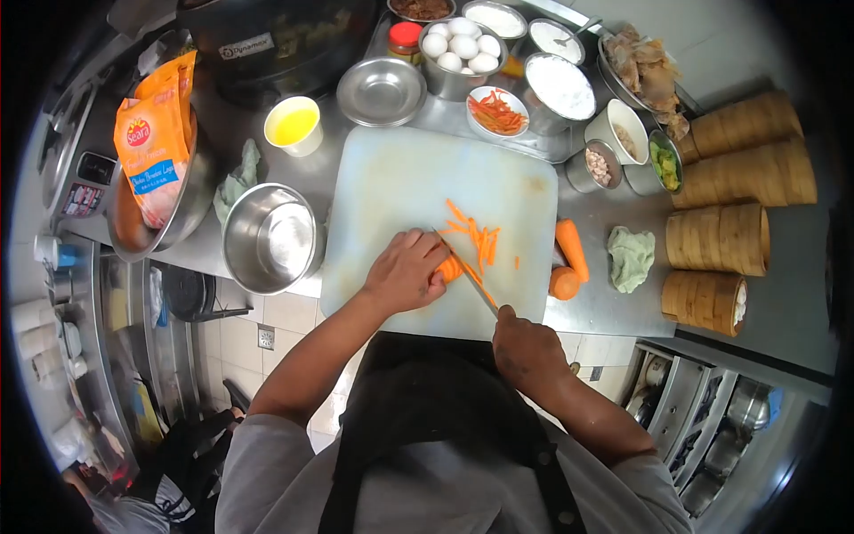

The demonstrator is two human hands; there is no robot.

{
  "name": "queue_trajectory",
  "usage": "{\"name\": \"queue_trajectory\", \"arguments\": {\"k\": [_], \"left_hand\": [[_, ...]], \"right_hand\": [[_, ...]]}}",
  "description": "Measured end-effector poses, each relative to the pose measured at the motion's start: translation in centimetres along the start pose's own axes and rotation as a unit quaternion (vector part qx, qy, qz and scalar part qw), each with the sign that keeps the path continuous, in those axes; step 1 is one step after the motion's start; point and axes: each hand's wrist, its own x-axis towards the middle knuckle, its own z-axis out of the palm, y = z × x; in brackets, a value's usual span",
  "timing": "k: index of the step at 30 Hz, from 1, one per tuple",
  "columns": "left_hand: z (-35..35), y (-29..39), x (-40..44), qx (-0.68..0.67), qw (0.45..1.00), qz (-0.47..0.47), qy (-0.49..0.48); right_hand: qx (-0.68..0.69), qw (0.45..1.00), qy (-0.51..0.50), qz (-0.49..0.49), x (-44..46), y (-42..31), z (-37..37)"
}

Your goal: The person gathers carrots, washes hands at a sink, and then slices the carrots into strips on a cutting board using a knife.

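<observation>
On the white cutting board point(391, 178), my left hand point(406, 270) presses down on sliced carrot point(452, 268), its fingers bent over the pieces. My right hand point(531, 351) is wrapped round the handle of a knife point(480, 287), near the board's front edge. The blade lies right beside my left fingertips, against the carrot. Several cut carrot strips point(483, 242) are scattered just beyond the blade. To the right of the board rest a carrot piece point(572, 249) and a shorter carrot chunk point(564, 283).
An empty steel bowl point(274, 238) stands left of the board. Behind it are a cup of yellow liquid point(294, 126), a steel plate point(382, 92), a bowl of eggs point(461, 46) and a bowl of carrot strips point(497, 113). Rightward lie a cloth point(632, 258) and bamboo steamers point(717, 239).
</observation>
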Motion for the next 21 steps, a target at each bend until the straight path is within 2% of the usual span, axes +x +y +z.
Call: {"name": "queue_trajectory", "arguments": {"k": [1,3,4,6,7,12,14,15,17,21], "left_hand": [[0.0,0.0,-0.1,-0.006,1.0,-0.007,0.003],[0.2,-0.1,-0.4,-0.008,1.0,-0.004,-0.001],[0.2,-0.3,-0.1,-0.006,1.0,0.002,0.002],[0.2,-0.4,0.0,-0.007,1.0,-0.003,0.01],[0.3,-0.2,-0.2,-0.014,1.0,-0.004,0.011],[0.3,-0.3,-0.4,-0.005,1.0,-0.015,-0.01],[0.3,-0.3,-0.5,-0.002,1.0,-0.013,-0.008],[0.3,-0.2,-0.5,0.0,1.0,-0.014,-0.013],[0.3,-0.2,-0.4,0.002,1.0,-0.017,-0.018],[0.4,-0.2,-0.3,-0.003,1.0,0.001,0.017]], "right_hand": [[-0.001,1.0,-0.003,-0.003,1.2,0.3,1.1],[0.094,0.987,0.11,-0.062,5.1,1.2,4.8],[0.091,0.987,0.112,-0.065,6.6,1.0,5.1],[0.102,0.989,0.107,-0.013,8.8,0.2,5.4],[0.106,0.983,0.143,-0.037,8.8,0.7,5.3],[0.124,0.979,0.155,-0.039,5.9,1.7,2.9],[0.07,0.989,0.12,-0.046,4.4,1.2,2.0],[0.07,0.989,0.119,-0.046,3.7,1.0,1.6],[0.059,0.997,0.03,-0.031,2.4,0.8,1.0],[0.062,0.998,-0.016,0.009,3.0,0.4,2.3]]}}
